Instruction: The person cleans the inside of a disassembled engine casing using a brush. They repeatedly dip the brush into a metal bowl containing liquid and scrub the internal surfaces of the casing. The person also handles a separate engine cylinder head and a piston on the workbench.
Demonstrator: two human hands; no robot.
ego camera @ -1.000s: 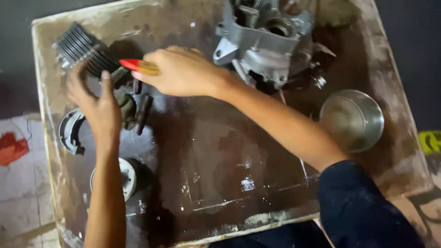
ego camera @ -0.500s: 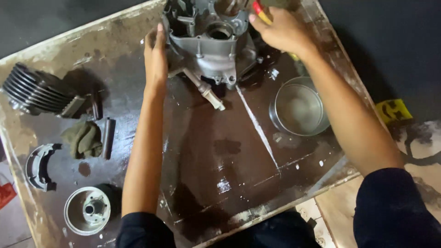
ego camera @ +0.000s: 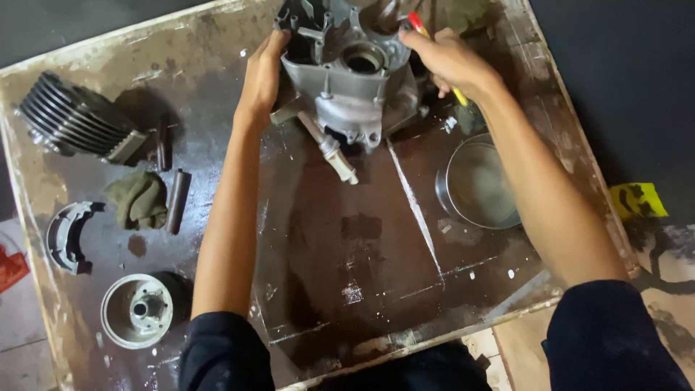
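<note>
Up at the far edge of the wet, dirty tray (ego camera: 217, 29) sits a grey metal engine case (ego camera: 347, 72). A long shaft (ego camera: 329, 148) sticks out of it, pointing down toward the person and a bit right. The left hand (ego camera: 262, 72) presses flat on the case's left side, fingers close together. The right hand (ego camera: 450, 61) is curled tight around a tool with a red and yellow handle (ego camera: 418, 25) at the case's right side. A round steel bowl (ego camera: 478, 185) sits just right of the case. The middle of the tray is bare. Far left lie a finned cylinder (ego camera: 72, 119), a rag (ego camera: 137, 199) and a round hub (ego camera: 137, 310).
</note>
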